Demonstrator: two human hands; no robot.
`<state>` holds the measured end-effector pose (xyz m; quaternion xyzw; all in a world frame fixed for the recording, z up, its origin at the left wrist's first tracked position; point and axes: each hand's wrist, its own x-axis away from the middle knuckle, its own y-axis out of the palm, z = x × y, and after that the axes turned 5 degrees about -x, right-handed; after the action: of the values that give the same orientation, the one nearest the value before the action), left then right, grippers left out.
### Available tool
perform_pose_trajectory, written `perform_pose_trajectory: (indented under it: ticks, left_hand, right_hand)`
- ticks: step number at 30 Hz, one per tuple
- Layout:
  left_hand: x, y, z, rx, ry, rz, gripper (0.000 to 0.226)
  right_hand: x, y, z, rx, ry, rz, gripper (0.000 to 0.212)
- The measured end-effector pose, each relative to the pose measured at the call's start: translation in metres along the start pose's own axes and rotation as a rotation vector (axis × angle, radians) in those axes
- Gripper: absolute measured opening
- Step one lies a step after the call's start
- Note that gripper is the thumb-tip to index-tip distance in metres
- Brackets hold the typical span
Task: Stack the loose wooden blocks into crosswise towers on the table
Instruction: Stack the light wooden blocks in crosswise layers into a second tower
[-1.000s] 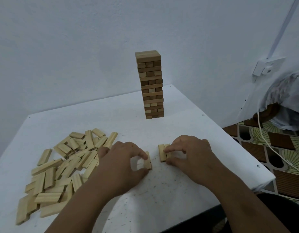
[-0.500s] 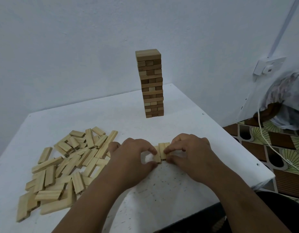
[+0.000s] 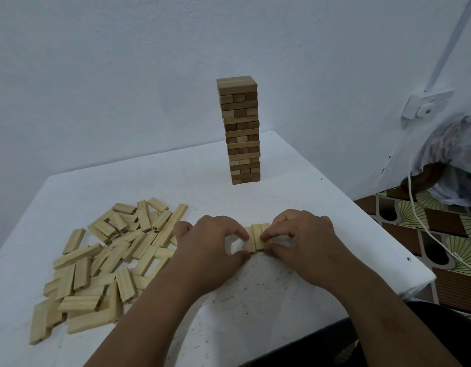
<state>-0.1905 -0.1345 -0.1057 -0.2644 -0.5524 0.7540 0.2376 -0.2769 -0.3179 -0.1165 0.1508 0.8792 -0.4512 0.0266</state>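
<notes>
Since a second ago your left hand (image 3: 216,250) has slid its block against the row of blocks (image 3: 257,238) — both hands pinch it, right hand (image 3: 300,239) too; light, stiff wood, so take the long sides.

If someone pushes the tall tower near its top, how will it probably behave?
The tower is narrow for its height and its layers look slightly uneven, so it would probably tip or shed blocks rather than slide. Its blocks look rigid; they should scatter on the table, not bend.
</notes>
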Motion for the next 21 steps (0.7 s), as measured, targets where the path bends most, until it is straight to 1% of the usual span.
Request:
perform_pose_trajectory:
  ticks: [21]
  left_hand:
    - [-0.0025, -0.0026, 0.0020, 0.027, -0.021, -0.004, 0.021]
  right_hand:
    - [0.0001, -0.0038, -0.0051, 0.025, 0.013, -0.017, 0.018]
